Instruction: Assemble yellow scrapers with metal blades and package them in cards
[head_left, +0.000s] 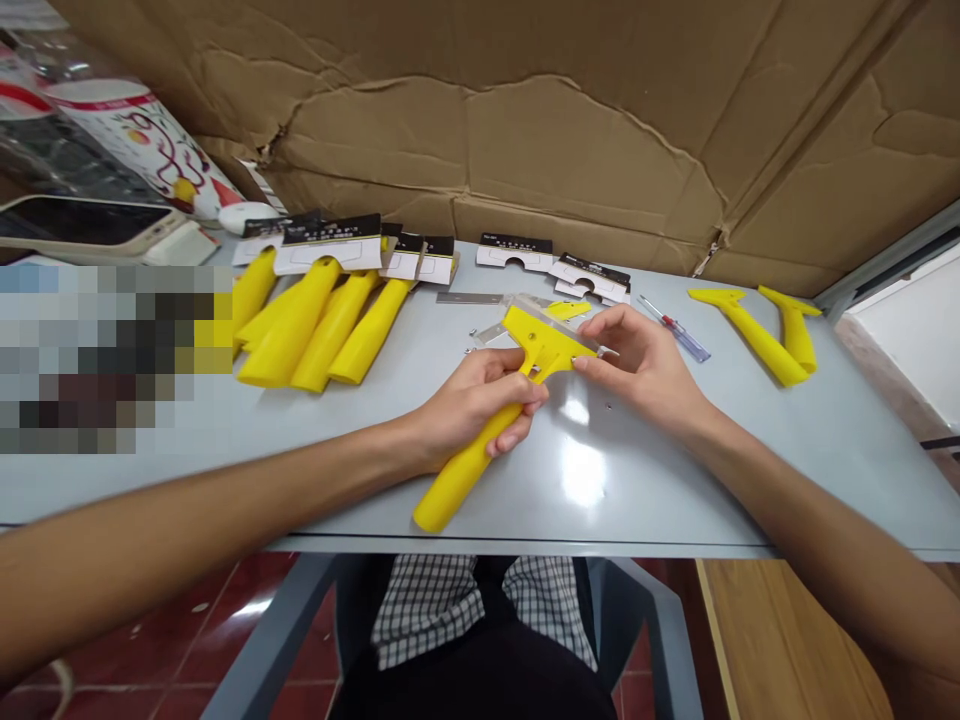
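My left hand is wrapped around the handle of a yellow scraper, tilted with its wide head up and away from me. A clear strip lies along the head's far edge. My right hand pinches the right end of that head, thumb in front and fingers behind. Whether a small part sits under the thumb is hidden. Just behind the head lie another yellow piece, a flat metal blade and some small metal parts. A screwdriver with a clear bluish handle rests beyond my right hand.
Several yellow scrapers with black-and-white cards lie at left. Loose cards sit near the cardboard wall. Two yellow scraper bodies lie at right. A phone and a patterned cup stand far left.
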